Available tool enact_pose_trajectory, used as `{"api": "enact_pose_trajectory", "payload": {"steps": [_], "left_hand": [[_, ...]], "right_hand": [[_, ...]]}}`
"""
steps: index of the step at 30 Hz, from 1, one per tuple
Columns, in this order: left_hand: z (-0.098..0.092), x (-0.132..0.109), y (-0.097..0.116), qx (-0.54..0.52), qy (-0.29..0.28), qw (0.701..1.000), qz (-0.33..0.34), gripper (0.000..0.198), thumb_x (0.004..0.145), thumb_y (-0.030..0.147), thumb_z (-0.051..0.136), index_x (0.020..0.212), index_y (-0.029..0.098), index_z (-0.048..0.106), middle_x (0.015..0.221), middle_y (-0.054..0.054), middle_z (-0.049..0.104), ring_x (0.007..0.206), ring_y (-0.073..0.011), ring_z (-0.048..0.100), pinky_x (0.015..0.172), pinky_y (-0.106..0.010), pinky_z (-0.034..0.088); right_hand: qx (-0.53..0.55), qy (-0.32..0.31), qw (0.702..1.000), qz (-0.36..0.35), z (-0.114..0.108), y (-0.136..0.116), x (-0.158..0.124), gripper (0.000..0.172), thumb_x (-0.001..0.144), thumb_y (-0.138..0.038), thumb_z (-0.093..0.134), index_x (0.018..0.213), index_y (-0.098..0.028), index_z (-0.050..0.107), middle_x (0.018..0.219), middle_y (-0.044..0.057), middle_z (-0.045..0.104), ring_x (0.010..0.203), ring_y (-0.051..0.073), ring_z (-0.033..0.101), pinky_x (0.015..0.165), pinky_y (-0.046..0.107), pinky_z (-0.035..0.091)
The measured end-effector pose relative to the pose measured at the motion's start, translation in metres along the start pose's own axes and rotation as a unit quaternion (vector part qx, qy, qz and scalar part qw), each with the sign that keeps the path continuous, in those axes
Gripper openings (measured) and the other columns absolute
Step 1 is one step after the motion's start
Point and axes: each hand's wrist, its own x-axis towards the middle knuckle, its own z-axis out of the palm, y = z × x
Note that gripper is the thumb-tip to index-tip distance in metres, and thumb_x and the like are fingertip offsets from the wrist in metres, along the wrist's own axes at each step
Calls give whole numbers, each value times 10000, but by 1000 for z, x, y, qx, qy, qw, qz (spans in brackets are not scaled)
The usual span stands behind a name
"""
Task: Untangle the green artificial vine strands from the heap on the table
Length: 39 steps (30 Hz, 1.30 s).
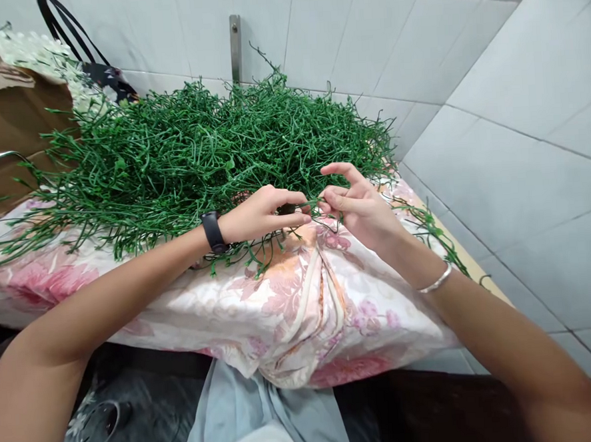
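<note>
A large heap of green artificial stems (230,131) with thin branching sprigs lies across the table. At its front edge my left hand (269,212) pinches a green stem (312,206) between thumb and fingers; a black watch (214,232) is on that wrist. My right hand (355,207) grips the same stem from the other side with thumb and fingertips, its index finger raised. A silver bangle (436,279) circles the right wrist. The stem's exact ends are hidden by the fingers and the heap.
The table wears a floral cloth (281,308), bunched at the front. A cardboard box (20,131) stands at the left, with white artificial flowers (35,53) and a black-handled bag (109,79) behind. Loose green sprigs (433,229) lie at the right edge. Tiled walls (364,37) close the back and right.
</note>
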Motion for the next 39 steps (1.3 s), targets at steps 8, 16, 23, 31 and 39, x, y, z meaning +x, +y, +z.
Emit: {"api": "enact_pose_trajectory", "payload": {"steps": [8, 16, 23, 31, 39], "left_hand": [[5, 0, 6, 5, 22, 999, -44, 243, 831, 317, 493, 916, 133, 626, 602, 30, 542, 503, -58, 386, 533, -186, 306], [17, -10, -4, -63, 23, 990, -121, 428, 826, 348, 492, 1198, 137, 493, 672, 15, 566, 567, -85, 456, 578, -206, 337], [13, -10, -7, -105, 88, 987, -84, 421, 778, 303, 559, 1170, 174, 474, 1051, -61, 571, 900, -135, 520, 813, -276, 397], [14, -9, -3, -92, 112, 989, -33, 429, 766, 249, 571, 1167, 162, 446, 1003, -62, 574, 939, -140, 525, 848, -277, 407], [15, -8, -5, -61, 136, 989, 6, 499, 742, 300, 607, 1186, 161, 426, 1165, -114, 513, 1068, -185, 474, 904, -327, 402]], "right_hand": [[-267, 86, 947, -154, 6, -3, -5, 220, 808, -216, 527, 1020, -262, 484, 680, -39, 577, 641, 122, 567, 641, 297, 459], [-242, 290, 892, -246, -39, -10, 2, 135, 803, -202, 535, 917, -270, 517, 694, -32, 568, 639, 123, 592, 633, 297, 473], [-356, 114, 909, -187, -32, -4, 3, 293, 815, -246, 537, 1107, -250, 508, 1086, 28, 608, 1053, 187, 561, 956, 422, 377], [-256, -18, 954, -154, -2, 1, -4, 373, 733, -331, 642, 1063, -219, 508, 916, 13, 632, 917, 150, 593, 908, 348, 417], [-193, -26, 971, -137, 4, 2, -8, 406, 706, -266, 675, 1061, -215, 484, 926, 12, 601, 912, 144, 584, 880, 326, 439]]}}
